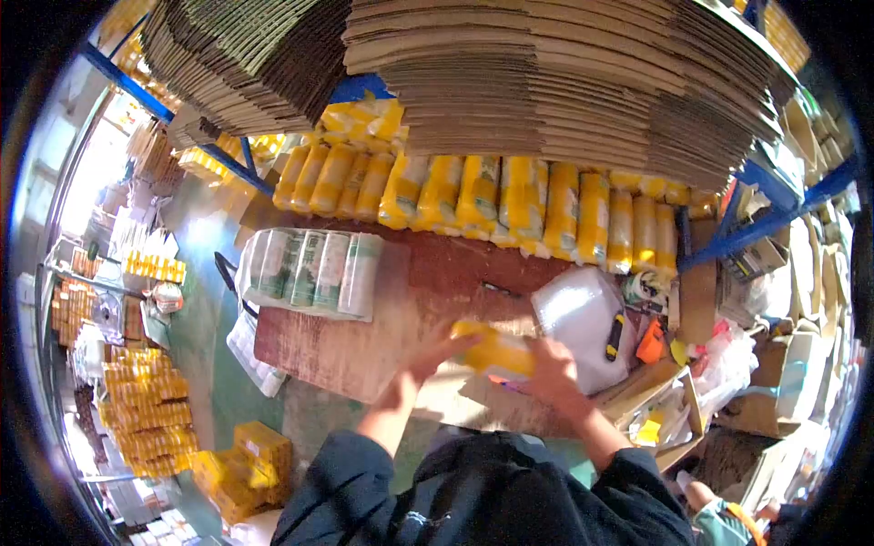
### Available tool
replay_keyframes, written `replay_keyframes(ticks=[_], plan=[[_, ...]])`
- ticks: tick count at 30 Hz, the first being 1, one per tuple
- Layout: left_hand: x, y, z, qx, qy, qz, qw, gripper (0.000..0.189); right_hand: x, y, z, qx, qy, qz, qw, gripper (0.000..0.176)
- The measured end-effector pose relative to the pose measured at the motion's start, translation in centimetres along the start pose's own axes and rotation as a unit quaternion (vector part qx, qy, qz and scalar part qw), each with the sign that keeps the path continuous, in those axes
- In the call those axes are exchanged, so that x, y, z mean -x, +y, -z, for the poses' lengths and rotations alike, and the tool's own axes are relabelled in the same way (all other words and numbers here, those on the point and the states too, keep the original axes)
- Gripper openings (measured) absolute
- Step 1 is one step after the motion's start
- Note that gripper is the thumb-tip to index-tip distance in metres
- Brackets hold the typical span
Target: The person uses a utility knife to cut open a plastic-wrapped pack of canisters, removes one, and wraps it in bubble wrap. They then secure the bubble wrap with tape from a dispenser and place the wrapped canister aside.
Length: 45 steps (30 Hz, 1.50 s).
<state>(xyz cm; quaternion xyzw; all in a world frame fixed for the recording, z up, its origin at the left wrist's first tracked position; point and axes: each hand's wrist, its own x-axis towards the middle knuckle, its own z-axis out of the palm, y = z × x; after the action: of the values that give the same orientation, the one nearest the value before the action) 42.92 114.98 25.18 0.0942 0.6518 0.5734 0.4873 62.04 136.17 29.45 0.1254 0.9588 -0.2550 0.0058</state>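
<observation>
Above the front part of the brown tabletop (391,350), a small yellow-wrapped packet (496,348) is held between my two hands, slightly blurred. My left hand (430,357) grips its left end, the fingers closed against it. At the other end my right hand (552,371) wraps round the packet. A clear-wrapped pack of white and green rolls (314,273) lies to the left. On the right, a black and yellow utility knife (615,335) rests on a stack of clear plastic bags (578,314). A dark pen-like item (499,289) lies beyond the packet.
Flattened cardboard (583,82) is stacked overhead on a blue-framed rack (769,223). Yellow-wrapped rolls (478,196) line the table's back. An open carton (660,409) stands right; yellow boxes (246,464) sit lower left. Part of another person (719,519) shows lower right.
</observation>
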Motion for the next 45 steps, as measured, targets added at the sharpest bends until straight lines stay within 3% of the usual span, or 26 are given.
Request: replay_keyframes(ticks=[1,3,5,7,9,10,11,13,15,17,19,22,23,25,27,28,29,31,33,36,39,40,41,43,44,45], plan=[[-3.1,0.3,-1.0,-0.013,-0.019,-0.091,0.996,0.075,-0.3,1.4,1.0,-0.033,0.001,-0.047,0.998,0.095],[-5.5,6.1,-4.0,0.277,0.005,0.028,0.961,0.057,-0.9,6.4,0.1,-0.214,0.12,-0.028,0.969,0.084],[-7.9,6.5,-5.1,0.259,0.045,-0.022,0.965,0.045,-3.4,12.7,-3.1,-0.532,0.13,-0.119,0.828,0.067],[-9.8,4.5,-5.2,0.249,0.067,-0.052,0.965,0.036,-6.9,15.1,-0.6,-0.377,0.148,-0.276,0.872,0.061],[-10.3,0.1,-3.8,0.246,0.078,-0.069,0.964,0.03,-11.1,18.8,1.1,-0.503,0.105,-0.199,0.835,0.062],[-9.2,-0.5,-2.3,0.253,0.111,-0.021,0.961,0.024,-14.1,15.1,5.0,-0.437,0.083,-0.328,0.833,0.068],[-9.0,-3.2,0.2,0.236,0.173,-0.081,0.953,0.023,-16.7,10.9,8.5,-0.358,0.058,-0.446,0.818,0.074],[-10.2,-10.3,6.2,0.188,0.286,-0.196,0.919,0.021,-22.2,16.2,5.2,-0.257,0.065,-0.46,0.847,0.09],[-8.1,-10.3,13.7,0.042,0.416,-0.277,0.865,0.024,-26.8,22.0,2.1,-0.295,0.074,-0.357,0.883,0.089],[-5.3,-7.1,21.7,-0.112,0.542,-0.137,0.822,0.024,-30.6,22.1,-0.2,-0.297,0.122,-0.275,0.906,0.087],[-3.5,-4.7,28.8,-0.248,0.629,-0.189,0.712,0.029,-32.7,20.9,-2.0,-0.263,0.204,-0.21,0.919,0.086],[-2.8,-3.7,38.1,-0.397,0.634,-0.146,0.647,0.045,-35.0,26.6,-4.9,-0.218,0.098,-0.154,0.959,0.078],[-3.6,-4.3,40.5,-0.444,0.612,-0.124,0.642,0.052,-33.4,27.5,-4.0,-0.114,0.097,-0.141,0.979,0.074],[-3.3,-2.9,43.0,-0.432,0.491,-0.044,0.755,0.066,-29.5,26.7,-2.3,0.185,0.117,-0.109,0.97,0.064],[-3.3,-1.7,44.0,-0.179,0.382,-0.02,0.906,0.072,-26.1,23.0,-0.4,0.537,0.114,-0.051,0.834,0.055],[-4.1,-3.8,47.0,-0.213,0.35,-0.033,0.911,0.069,-24.0,23.1,-0.5,0.331,0.142,-0.136,0.923,0.045],[-4.8,-5.5,49.0,-0.249,0.323,-0.047,0.912,0.066,-21.9,23.1,-0.5,0.115,0.208,-0.206,0.949,0.036],[-2.8,-0.4,45.3,-0.304,0.328,0.012,0.894,0.062,-16.1,18.0,-2.5,-0.124,0.299,-0.273,0.906,0.021],[-1.9,0.9,44.4,-0.343,0.342,0.05,0.873,0.059,-11.3,19.1,-7.1,-0.009,0.214,-0.328,0.92,0.025],[-3.0,-4.4,48.9,-0.343,0.383,0.08,0.854,0.055,-9.2,20.8,-14.3,-0.057,0.141,-0.364,0.919,0.052],[0.1,-3.0,47.5,-0.163,0.401,-0.013,0.901,0.053,-11.8,20.1,-17.7,0.008,0.078,-0.401,0.913,0.083],[1.1,-2.7,48.0,-0.141,0.392,-0.027,0.909,0.053,-12.8,20.3,-18.1,0.056,0.002,-0.384,0.922,0.084],[2.3,-2.7,48.1,-0.053,0.385,-0.056,0.92,0.053,-12.8,20.1,-18.7,0.113,-0.005,-0.38,0.918,0.084],[5.9,-0.6,45.7,0.125,0.359,-0.114,0.918,0.054,-13.9,16.1,-16.0,0.101,-0.011,-0.476,0.874,0.08],[7.8,-2.3,46.8,0.168,0.293,-0.165,0.927,0.067,-14.2,14.4,-15.4,0.147,0.035,-0.495,0.855,0.073],[9.6,-2.7,45.5,0.204,0.282,-0.195,0.917,0.073,-13.4,16.3,-16.5,0.126,0.019,-0.507,0.853,0.07]])
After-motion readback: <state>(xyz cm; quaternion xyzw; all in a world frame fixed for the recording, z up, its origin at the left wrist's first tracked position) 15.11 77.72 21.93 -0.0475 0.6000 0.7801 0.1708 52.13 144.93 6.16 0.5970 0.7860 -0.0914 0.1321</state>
